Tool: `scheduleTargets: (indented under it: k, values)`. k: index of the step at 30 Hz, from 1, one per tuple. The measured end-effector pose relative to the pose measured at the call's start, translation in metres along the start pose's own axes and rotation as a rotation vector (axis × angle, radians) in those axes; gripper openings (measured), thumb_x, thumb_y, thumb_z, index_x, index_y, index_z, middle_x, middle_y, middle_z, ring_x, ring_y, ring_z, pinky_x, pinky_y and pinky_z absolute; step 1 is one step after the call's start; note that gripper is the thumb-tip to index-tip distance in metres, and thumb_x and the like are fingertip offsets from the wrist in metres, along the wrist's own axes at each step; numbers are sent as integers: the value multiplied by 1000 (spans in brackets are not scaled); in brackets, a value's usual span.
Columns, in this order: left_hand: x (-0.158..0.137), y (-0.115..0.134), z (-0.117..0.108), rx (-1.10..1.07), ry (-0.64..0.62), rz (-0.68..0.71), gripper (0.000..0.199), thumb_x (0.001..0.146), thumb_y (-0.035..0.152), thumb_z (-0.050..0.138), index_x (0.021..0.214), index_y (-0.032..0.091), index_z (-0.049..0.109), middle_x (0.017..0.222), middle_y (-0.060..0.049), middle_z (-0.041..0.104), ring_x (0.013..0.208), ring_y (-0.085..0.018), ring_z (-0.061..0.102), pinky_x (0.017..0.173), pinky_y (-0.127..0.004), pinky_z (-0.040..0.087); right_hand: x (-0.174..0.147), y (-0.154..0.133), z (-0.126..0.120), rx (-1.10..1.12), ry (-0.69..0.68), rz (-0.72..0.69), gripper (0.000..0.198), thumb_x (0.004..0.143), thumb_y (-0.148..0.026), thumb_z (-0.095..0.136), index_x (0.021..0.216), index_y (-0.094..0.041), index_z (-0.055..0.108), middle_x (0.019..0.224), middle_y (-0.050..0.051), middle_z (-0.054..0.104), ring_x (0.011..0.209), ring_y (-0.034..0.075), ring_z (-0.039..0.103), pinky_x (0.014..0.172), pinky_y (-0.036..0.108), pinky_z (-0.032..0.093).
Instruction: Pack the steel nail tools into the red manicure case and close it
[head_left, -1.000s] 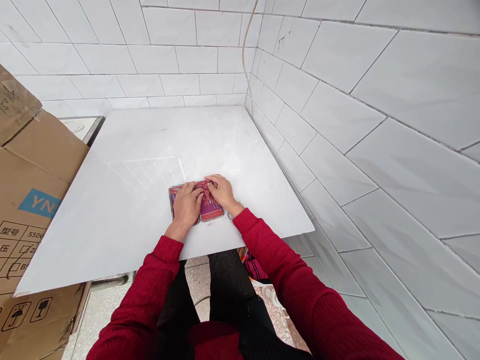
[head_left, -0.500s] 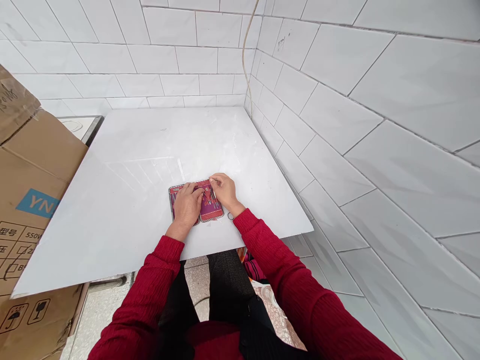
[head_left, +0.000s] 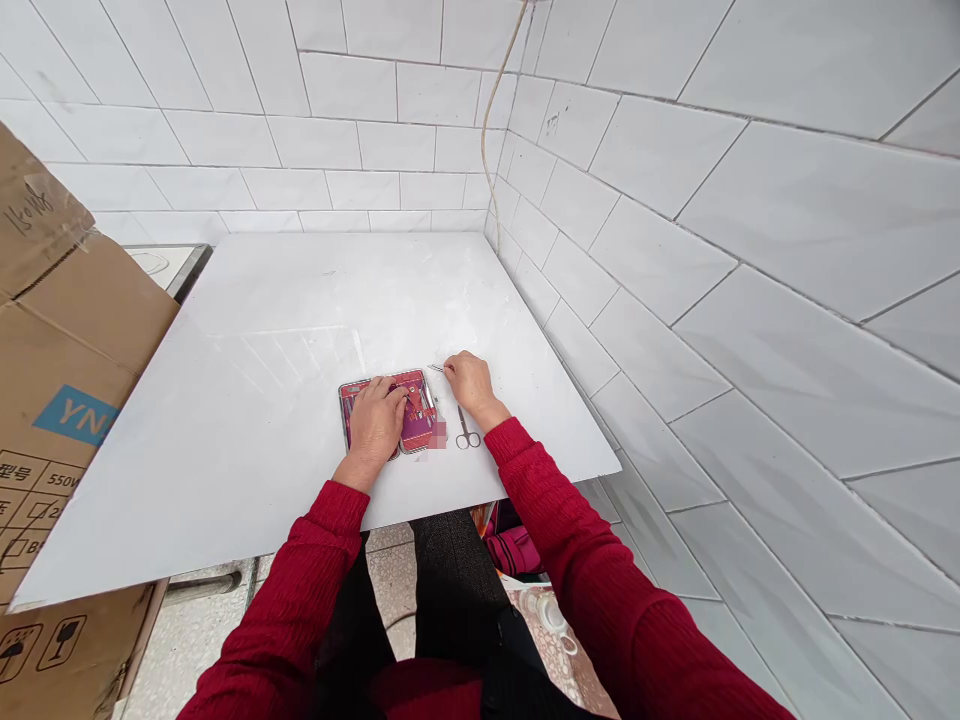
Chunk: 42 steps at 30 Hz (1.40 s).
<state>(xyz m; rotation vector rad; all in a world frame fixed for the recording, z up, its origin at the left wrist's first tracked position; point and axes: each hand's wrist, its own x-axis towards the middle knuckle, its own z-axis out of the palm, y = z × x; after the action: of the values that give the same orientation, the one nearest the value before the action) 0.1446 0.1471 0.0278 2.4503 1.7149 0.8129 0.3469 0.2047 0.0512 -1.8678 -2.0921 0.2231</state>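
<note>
Metal scissors (head_left: pixel 463 424); smooth, glossy tabletop (head_left: pixel 225 430)

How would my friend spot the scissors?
On the white table, find the open red case. Just right of it, near the right hand, lie the scissors. Unlike the thin tool in that hand, they show two round loops.

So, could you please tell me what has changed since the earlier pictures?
The right hand has moved right, off the open case, carrying a thin tool; more of the scissors beside the case now shows. The left hand stays on the case.
</note>
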Motion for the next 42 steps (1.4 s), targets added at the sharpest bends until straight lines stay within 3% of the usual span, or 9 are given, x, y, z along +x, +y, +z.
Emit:
scheduleTargets:
  k: [15, 29, 33, 37, 42]
  values:
    - [0, 0, 1, -1, 16, 19, 32, 102, 23, 45, 111, 23, 76, 125, -13, 69, 122, -33, 59, 103, -52, 50, 24, -14, -20, -310, -233, -180, 23, 92, -9, 61, 103, -12, 82, 105, 19, 79, 96, 29, 72, 76, 33, 43]
    - [-2, 0, 2, -13, 22, 22, 31, 102, 24, 44, 111, 22, 74, 125, -13, 69, 123, -33, 59, 104, -53, 49, 22, -9, -19, -219, -198, -167, 28, 95, -8, 55, 89, -14, 81, 97, 15, 80, 85, 25, 70, 72, 32, 40]
    - [-1, 0, 2, -21, 33, 24, 31, 101, 23, 45, 109, 24, 74, 124, -12, 69, 122, -32, 59, 104, -52, 49, 22, -11, -20, -237, -210, -161, 25, 93, -8, 58, 92, -15, 82, 99, 15, 80, 88, 26, 72, 74, 32, 44]
    - [-1, 0, 2, -28, 30, 23, 31, 101, 24, 45, 110, 24, 75, 124, -12, 69, 121, -32, 59, 104, -52, 50, 23, -21, -22, -341, -266, -214, 21, 92, -12, 62, 101, -10, 81, 104, 20, 79, 97, 30, 73, 78, 33, 47]
    - [-2, 3, -2, -2, -9, -5, 34, 102, 23, 44, 114, 21, 75, 139, -12, 66, 129, -33, 57, 109, -53, 48, 22, -28, -23, -434, -335, -288, 23, 97, -17, 60, 108, -7, 78, 109, 22, 78, 107, 31, 73, 85, 33, 50]
